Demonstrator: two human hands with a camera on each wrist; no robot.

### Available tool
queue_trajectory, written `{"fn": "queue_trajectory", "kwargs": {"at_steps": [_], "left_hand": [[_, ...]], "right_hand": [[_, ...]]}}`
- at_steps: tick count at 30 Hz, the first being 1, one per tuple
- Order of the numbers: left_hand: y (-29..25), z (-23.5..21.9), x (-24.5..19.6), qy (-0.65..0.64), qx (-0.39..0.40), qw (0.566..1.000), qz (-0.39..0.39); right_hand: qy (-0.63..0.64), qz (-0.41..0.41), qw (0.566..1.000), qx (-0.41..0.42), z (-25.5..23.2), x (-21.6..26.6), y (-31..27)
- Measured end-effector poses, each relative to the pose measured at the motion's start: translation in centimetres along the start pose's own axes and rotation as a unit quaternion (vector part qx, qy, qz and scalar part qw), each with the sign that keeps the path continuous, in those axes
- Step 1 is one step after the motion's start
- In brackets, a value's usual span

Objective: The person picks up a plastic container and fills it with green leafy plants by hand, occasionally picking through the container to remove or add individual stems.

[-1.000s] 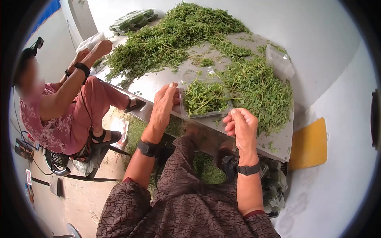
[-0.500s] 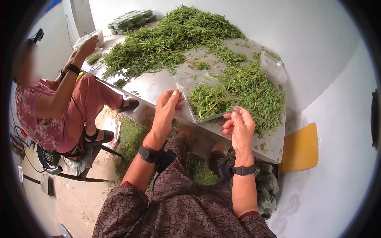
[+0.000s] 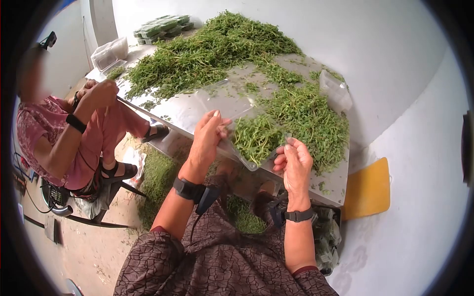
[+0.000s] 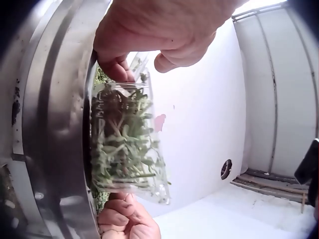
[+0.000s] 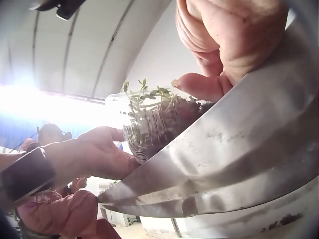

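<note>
A clear plastic clamshell box [image 3: 252, 166] filled with leafy green stems [image 3: 257, 139] is at the table's near edge, its lid folded back toward the far side. My left hand [image 3: 205, 140] holds the left end of the box, fingers curled at its edge. At the opposite end, my right hand [image 3: 296, 165] pinches the rim between thumb and curled fingers. Stems poke above the rim in the right wrist view, where the box [image 5: 144, 134] overlaps the metal table edge [image 5: 209, 164]. Part of the left fingers is hidden behind the box.
Loose greens [image 3: 217, 47] form a large heap across the metal table [image 3: 180, 106], with another pile [image 3: 316, 128] at right. Filled boxes [image 3: 163, 27] are stacked at the back left. Clear boxes [image 3: 335, 91] stand at the right edge. Another person [image 3: 59, 133] sits at left.
Both hands have drawn the box slightly toward me, and its near edge has dropped lower in view. The other person's hands have come down from the clear containers toward their lap.
</note>
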State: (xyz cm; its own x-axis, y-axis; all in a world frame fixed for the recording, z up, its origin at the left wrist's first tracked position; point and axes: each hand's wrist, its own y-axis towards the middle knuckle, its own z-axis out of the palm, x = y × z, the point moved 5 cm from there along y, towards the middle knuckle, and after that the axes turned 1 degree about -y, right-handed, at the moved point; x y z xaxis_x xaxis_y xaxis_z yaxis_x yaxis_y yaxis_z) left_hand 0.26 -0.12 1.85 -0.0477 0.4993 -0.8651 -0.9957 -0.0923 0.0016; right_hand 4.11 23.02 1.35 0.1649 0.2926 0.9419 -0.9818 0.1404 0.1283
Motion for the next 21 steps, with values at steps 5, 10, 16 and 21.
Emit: {"fn": "queue_trajectory", "kwargs": {"at_steps": [5,10,16,21], "left_hand": [[-0.3,-0.7,0.7,-0.01,-0.026,0.999,0.047],[-0.9,-1.1,1.3,-0.076,-0.055,0.989,0.116],[-3.2,-2.2,1.4,0.068,-0.161,0.961,0.214],[-7.9,1.0,-1.7,0.38,-0.069,0.776,0.499]], "right_hand": [[0.001,-0.008,1.0,-0.005,0.1,0.1,-0.2],[-0.015,-0.012,1.0,-0.01,0.2,0.4,-0.5],[-0.05,-0.032,0.998,-0.003,0.2,0.4,-0.7],[-0.062,-0.042,0.997,0.011,0.4,0.6,-0.7]]}}
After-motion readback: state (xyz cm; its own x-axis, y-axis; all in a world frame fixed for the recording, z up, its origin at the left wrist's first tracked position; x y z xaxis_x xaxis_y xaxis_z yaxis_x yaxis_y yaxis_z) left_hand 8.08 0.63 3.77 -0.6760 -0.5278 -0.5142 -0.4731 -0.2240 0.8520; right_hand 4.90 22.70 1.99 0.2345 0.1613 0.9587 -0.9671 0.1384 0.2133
